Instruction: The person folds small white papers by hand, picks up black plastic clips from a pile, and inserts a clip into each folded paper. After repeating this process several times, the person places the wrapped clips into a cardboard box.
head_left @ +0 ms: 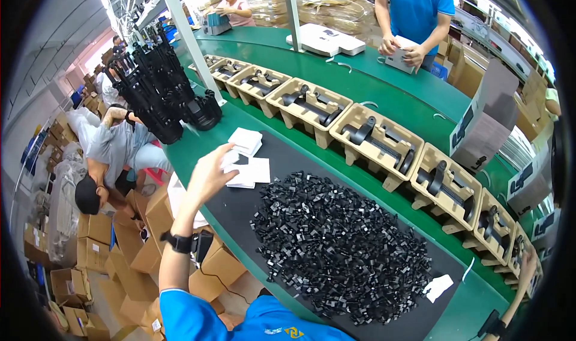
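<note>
My left hand (209,176) reaches over stacks of folded white leaflets (258,170) on a dark mat (234,206). Its thumb and fingers are spread around a whitish patch, and no firm grip shows. Another leaflet stack (245,140) lies just beyond. My right hand (528,268) is at the far right, by the last moulded pulp tray (517,254) in the row; its fingers are too small and blurred to read. Between my arms spreads a big heap of small black plastic clips or brackets (342,245). A crumpled white paper (438,287) rests at its right edge.
Several pulp trays (309,108) with black tubular parts line the green table (384,89). Black tubular assemblies (162,95) stand at back left. Printed boxes (485,116) are at right. A co-worker in blue (414,11) handles a white box across the table. Cardboard cartons (135,239) fill the left floor.
</note>
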Action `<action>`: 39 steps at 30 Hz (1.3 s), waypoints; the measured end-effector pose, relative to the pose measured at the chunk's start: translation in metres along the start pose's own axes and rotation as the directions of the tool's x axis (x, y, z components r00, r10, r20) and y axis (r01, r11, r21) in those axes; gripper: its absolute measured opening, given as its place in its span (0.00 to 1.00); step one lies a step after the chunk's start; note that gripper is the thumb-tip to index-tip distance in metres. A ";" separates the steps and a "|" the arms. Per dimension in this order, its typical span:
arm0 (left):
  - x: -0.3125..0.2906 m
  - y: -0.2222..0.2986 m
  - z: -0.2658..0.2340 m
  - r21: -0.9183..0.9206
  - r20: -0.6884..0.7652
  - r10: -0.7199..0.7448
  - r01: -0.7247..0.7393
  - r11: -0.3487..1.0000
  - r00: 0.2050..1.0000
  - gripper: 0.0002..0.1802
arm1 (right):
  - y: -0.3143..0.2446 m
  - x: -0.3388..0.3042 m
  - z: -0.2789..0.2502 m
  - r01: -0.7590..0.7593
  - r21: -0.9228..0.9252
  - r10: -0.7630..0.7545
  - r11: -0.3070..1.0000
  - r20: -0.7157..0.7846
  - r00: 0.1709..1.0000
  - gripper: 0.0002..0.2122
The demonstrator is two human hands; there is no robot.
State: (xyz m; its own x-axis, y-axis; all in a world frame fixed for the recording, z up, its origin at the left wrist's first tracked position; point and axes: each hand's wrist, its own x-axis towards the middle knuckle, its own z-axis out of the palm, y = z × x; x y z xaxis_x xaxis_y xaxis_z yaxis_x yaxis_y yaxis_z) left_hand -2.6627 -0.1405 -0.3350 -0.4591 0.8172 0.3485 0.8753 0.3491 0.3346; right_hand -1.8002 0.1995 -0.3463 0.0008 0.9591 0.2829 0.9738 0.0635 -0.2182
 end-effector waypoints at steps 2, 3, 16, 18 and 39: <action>0.027 0.016 0.006 0.073 0.222 -0.171 0.159 0.985 0.960 0.34 | -0.050 -0.027 -0.007 0.055 0.138 -0.060 0.989 0.034 0.998 0.17; 0.037 0.013 0.015 0.158 0.309 -0.265 0.225 0.961 0.914 0.33 | -0.098 -0.051 -0.014 0.111 0.050 -0.112 0.993 -0.001 0.994 0.17; 0.067 -0.057 0.086 0.152 0.437 -0.290 0.248 0.957 0.851 0.30 | -0.316 -0.190 -0.063 0.240 0.081 -0.245 0.967 0.051 0.968 0.17; 0.064 -0.068 0.089 0.117 0.365 -0.303 0.280 0.953 0.880 0.27 | -0.317 -0.192 -0.058 0.243 0.073 -0.247 0.967 0.059 0.967 0.17; -0.059 0.142 0.057 -0.819 0.538 0.319 0.573 -0.020 0.780 0.31 | -0.508 -0.248 0.019 -0.365 0.805 -0.498 0.468 0.581 0.643 0.09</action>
State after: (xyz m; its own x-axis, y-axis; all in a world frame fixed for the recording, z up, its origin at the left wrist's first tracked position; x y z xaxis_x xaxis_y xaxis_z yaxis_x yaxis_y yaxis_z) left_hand -2.5026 -0.1131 -0.3576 0.0029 0.9958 -0.0919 -0.4051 0.0852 0.9103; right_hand -2.2997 -0.0652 -0.3228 -0.6169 0.7456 -0.2520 0.2726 -0.0980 -0.9571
